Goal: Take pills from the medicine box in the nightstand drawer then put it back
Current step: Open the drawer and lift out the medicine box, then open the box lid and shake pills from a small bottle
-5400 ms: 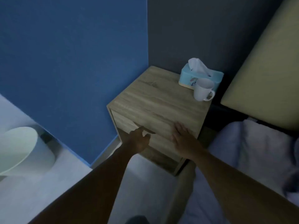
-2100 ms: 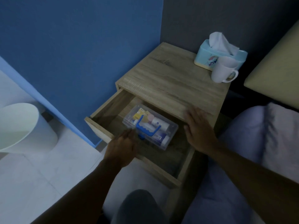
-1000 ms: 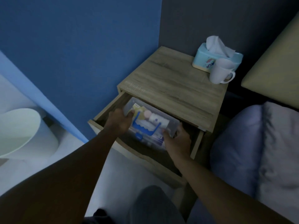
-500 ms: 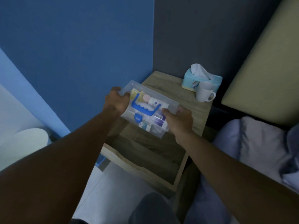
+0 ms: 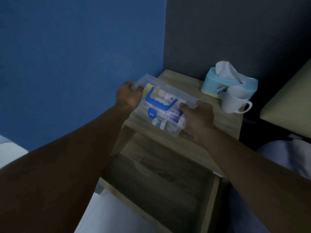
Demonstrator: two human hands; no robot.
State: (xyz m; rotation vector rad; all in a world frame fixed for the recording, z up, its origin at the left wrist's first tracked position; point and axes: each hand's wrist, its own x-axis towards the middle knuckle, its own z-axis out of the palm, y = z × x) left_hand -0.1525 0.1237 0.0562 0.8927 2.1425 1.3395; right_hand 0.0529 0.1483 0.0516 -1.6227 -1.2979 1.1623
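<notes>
Fingers [image 5: 134,89] of left hand [image 5: 128,96] and right hand [image 5: 199,115] clamped on opposite ends of clear medicine box [image 5: 165,106], above nightstand [image 5: 181,81] top. Below them, drawer [image 5: 161,182] open. Right of them, mug [image 5: 234,100], tissue box [image 5: 217,84].

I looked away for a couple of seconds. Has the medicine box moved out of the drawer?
Yes. The medicine box has come up out of the open drawer; both hands now hold it over the nightstand top.
</notes>
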